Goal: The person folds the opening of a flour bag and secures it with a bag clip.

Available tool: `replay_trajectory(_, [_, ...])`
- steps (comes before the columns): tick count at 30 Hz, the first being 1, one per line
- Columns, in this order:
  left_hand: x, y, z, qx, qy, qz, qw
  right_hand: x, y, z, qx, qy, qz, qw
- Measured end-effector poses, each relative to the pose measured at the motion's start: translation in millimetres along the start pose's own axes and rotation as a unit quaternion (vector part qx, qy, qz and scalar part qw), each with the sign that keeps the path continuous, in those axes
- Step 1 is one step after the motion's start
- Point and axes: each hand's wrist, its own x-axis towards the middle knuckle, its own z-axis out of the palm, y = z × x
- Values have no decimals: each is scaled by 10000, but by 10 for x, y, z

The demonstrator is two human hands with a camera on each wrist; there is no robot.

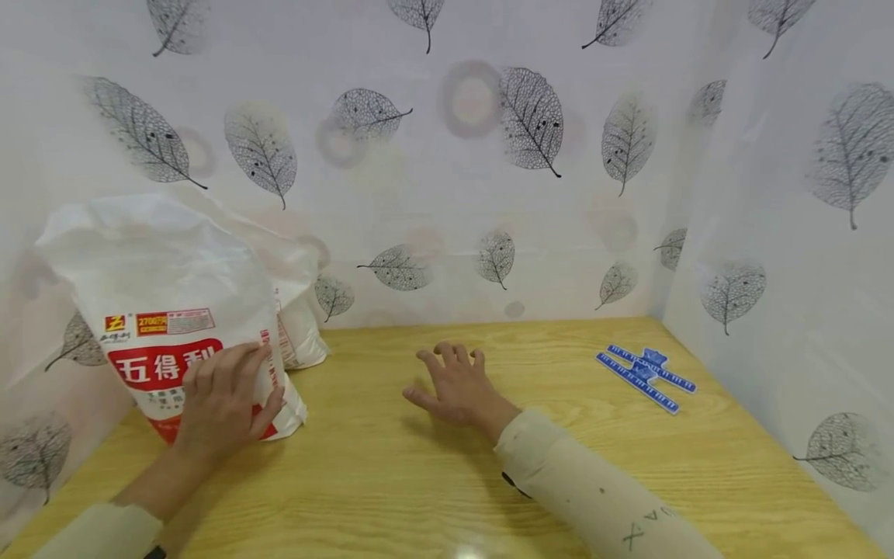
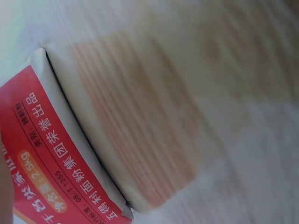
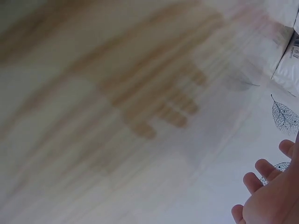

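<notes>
A white flour bag (image 1: 174, 272) with red printed panels stands upright at the left of the table, its top loose and crumpled. My left hand (image 1: 223, 404) lies against the lower front of this bag, fingers extended over the red label. In the left wrist view, the bag's red lower panel (image 2: 56, 154) shows close up, above its reflection in the glossy tabletop. Over the middle of the table hovers my right hand (image 1: 457, 388), fingers spread and slightly bent, holding nothing. The right wrist view catches its fingertips (image 3: 252, 182) at the lower right edge.
Behind the flour bag stands a second white bag (image 1: 300, 330), partly hidden. Two blue ruler-like clips (image 1: 646, 369) lie at the right on the wood-grain table (image 1: 559, 357). Leaf-patterned walls (image 1: 447, 186) border the table at the back and sides.
</notes>
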Motion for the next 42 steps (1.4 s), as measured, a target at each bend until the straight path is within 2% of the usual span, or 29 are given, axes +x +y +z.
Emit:
replay_trajectory(6, [-34,-39,-61,-13,-206,-164,9997,33,-54,27,10,-27,-38,10000])
replay_trajectory(16, [-93,-88,-122,90,-429,-209,9988,79,-190,39,61,-76,-155,9998])
replay_trajectory(36, [-139,-155,-197,13,-382,-235,9990,123,-318,53,-154,-14,-251,9996])
replay_trajectory(42, [-152,-167,-217,76,-238,-238,9994,138,-370,61,-194,-45,-298,9994])
